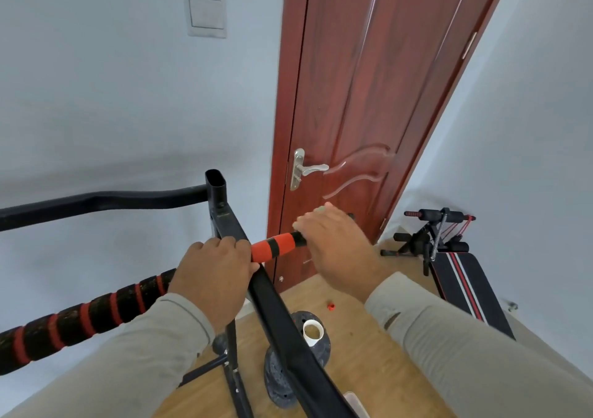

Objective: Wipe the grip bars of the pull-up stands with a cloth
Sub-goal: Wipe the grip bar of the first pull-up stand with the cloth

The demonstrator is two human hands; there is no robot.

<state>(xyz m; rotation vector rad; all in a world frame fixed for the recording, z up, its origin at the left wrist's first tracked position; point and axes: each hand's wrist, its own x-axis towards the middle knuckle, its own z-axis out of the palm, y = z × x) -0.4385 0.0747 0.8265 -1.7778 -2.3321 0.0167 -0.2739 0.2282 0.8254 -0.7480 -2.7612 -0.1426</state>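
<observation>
Apparently mid-task; left hand (215, 268) grips orange grip bar (275, 246) at centre; right hand (333, 246) curls over its 3 o'clock end, cloth barely visible; striped bar (80, 318) at 8 o'clock seemingly left.

Left hand (215, 268) gripping black frame (272, 305), right hand (333, 244) (blurred) on orange grip bar (272, 247), red door (369, 96) behind

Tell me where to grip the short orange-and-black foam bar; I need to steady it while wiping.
Grip the short orange-and-black foam bar on its padded orange middle, coming from above with fingers curled over the top. It lies nearly level, and the left hand and right hand already rest at its two ends.
</observation>
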